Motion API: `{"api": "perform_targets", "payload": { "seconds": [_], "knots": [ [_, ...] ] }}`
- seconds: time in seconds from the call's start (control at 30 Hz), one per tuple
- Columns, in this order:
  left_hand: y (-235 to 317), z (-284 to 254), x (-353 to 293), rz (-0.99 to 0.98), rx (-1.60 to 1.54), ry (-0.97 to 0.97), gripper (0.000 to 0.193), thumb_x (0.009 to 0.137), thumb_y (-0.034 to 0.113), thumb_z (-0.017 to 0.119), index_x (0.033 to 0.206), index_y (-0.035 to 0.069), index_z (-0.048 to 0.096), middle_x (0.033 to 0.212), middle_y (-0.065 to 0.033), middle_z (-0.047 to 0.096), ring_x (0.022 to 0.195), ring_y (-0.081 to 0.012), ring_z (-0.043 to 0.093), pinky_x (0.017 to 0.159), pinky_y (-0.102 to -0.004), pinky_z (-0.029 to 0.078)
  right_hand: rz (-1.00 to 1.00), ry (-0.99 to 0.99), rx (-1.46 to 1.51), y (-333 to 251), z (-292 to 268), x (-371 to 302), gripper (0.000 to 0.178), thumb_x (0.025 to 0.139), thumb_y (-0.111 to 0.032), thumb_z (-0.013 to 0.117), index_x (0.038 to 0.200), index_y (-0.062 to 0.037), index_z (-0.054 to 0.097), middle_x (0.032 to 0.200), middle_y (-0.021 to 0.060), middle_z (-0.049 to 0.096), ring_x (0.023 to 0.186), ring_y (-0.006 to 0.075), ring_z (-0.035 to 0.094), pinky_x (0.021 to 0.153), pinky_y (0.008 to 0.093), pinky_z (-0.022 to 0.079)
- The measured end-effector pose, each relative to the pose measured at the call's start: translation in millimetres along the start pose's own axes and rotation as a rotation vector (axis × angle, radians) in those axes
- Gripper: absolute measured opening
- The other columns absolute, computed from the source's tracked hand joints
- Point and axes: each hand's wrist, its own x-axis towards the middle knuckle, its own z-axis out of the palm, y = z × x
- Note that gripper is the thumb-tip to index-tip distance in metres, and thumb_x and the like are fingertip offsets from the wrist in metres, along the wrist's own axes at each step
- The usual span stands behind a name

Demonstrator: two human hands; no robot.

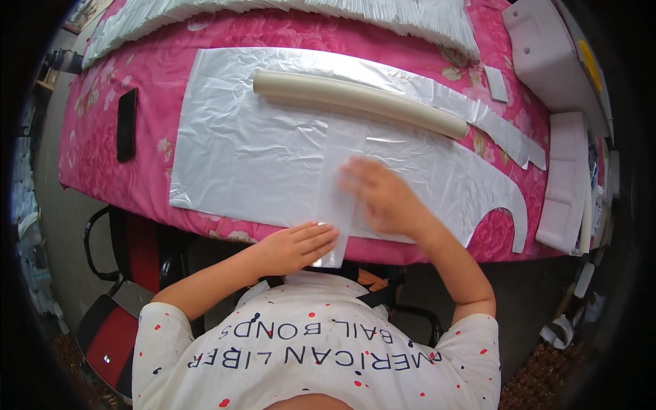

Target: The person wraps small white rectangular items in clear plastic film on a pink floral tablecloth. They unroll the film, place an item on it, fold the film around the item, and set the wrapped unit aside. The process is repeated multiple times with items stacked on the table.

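Observation:
A pile of thin, silvery-white plastic bags [239, 157] lies flat on the table, with a curved handle cutout at its right end. Across its middle runs a narrow folded plastic bag [335, 198], its near end reaching past the table edge. My left hand [301, 244] lies flat on that near end, fingers stretched out. Over the folded bag's right side is my right hand [383, 195], blurred by motion, its fingers appearing extended and holding nothing I can see. A long beige tube [355, 99] rests across the far part of the pile.
A pink flowered cloth [89, 150] covers the table. On it are a black phone [126, 125] at left, a long row of folded white plastic [301, 7] at the back and a small white piece [496, 83]. White foam boxes [564, 181] stand at right; a red-and-black chair [109, 338] is at left.

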Motion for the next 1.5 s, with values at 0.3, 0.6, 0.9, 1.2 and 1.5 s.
{"api": "perform_targets", "payload": {
  "seconds": [0.3, 0.6, 0.9, 1.2, 1.5],
  "knots": [
    [-24.9, -11.5, 14.5, -0.136, -0.039, 0.169, 0.052, 0.072, 0.022, 0.058, 0.118, 0.0, 0.051, 0.122, -0.0156, 0.052, 0.115, -0.0277, 0.05, 0.097, -0.0414, 0.039, 0.079, 0.169, -0.116, -32.4, 38.3, -18.0, 0.037, 0.068, -0.008, 0.06, 0.105, -0.0032, 0.059, 0.118, 0.0104, 0.054, 0.107, 0.026, 0.052, 0.09, 0.0355, 0.043],
    [-38.2, -21.1, 26.7, -0.479, -0.557, 0.328, 0.056, 0.08, 0.03, 0.052, 0.125, -0.002, 0.045, 0.109, -0.0167, 0.059, 0.094, -0.0307, 0.058, 0.083, -0.0378, 0.043, 0.421, 0.28, 0.195, -26.8, 20.9, -2.5, 0.014, 0.076, -0.008, 0.062, 0.088, -0.0009, 0.064, 0.075, 0.0069, 0.064, 0.066, 0.0196, 0.061, 0.057, 0.0275, 0.048],
    [-29.3, -11.7, 53.3, -0.414, -0.002, 0.169, 0.066, 0.084, 0.028, 0.051, 0.136, -0.003, 0.026, 0.141, -0.0204, 0.028, 0.132, -0.0334, 0.026, 0.108, -0.042, 0.02, 1.053, 0.036, 0.771, -0.2, 3.2, 23.9, 0.024, 0.083, -0.019, 0.059, 0.075, 0.0034, 0.064, 0.061, 0.0087, 0.062, 0.052, 0.0144, 0.062, 0.05, 0.0271, 0.045],
    [-32.6, -2.1, 57.1, -0.463, 0.074, 0.049, 0.068, 0.082, 0.03, 0.053, 0.135, -0.005, 0.028, 0.144, -0.0195, 0.022, 0.135, -0.0311, 0.019, 0.109, -0.0419, 0.015, 0.806, 0.288, 0.133, -22.3, 6.6, 19.4, 0.033, 0.076, -0.018, 0.065, 0.103, -0.0005, 0.058, 0.092, 0.0132, 0.063, 0.089, 0.0239, 0.061, 0.071, 0.034, 0.047],
    [-41.8, -14.7, 65.0, -0.414, 0.102, 0.152, 0.064, 0.069, 0.014, 0.062, 0.126, -0.005, 0.04, 0.132, -0.0174, 0.041, 0.124, -0.0285, 0.039, 0.102, -0.0396, 0.031, 0.108, 0.203, -0.164, 19.2, 10.0, 7.7, 0.041, 0.072, -0.01, 0.063, 0.112, -0.0017, 0.056, 0.12, 0.011, 0.054, 0.114, 0.0277, 0.049, 0.097, 0.0393, 0.039]
  ]
}}
